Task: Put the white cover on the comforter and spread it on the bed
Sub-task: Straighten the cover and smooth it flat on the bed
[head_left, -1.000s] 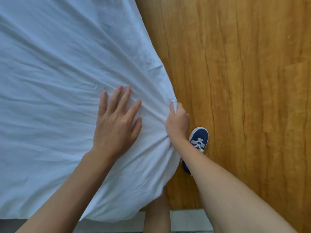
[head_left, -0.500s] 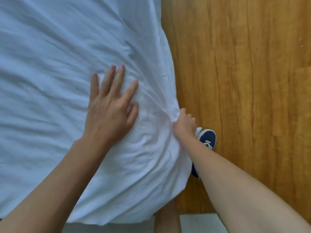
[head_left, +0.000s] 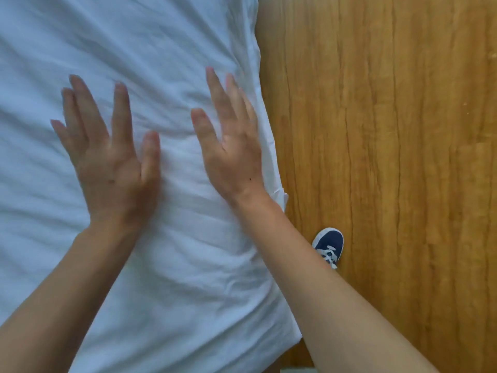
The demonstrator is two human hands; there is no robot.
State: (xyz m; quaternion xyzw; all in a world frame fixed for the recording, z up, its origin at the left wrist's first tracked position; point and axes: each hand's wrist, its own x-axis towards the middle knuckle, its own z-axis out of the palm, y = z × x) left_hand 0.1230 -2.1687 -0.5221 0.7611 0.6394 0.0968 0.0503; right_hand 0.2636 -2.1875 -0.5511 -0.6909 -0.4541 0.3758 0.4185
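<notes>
Ten flat fingers (head_left: 121, 109) on one cover (head_left: 172, 49)

Soft, even daylight fills the head view, bright but without glare. The white cover (head_left: 150, 49) takes a cool bluish cast, its creases shaded gently. Faint shadows edge both hands, and the fingertips (head_left: 121, 87) are smeared by motion blur. The wood floor (head_left: 390, 157) grain bows slightly toward the right edge of the frame.
</notes>
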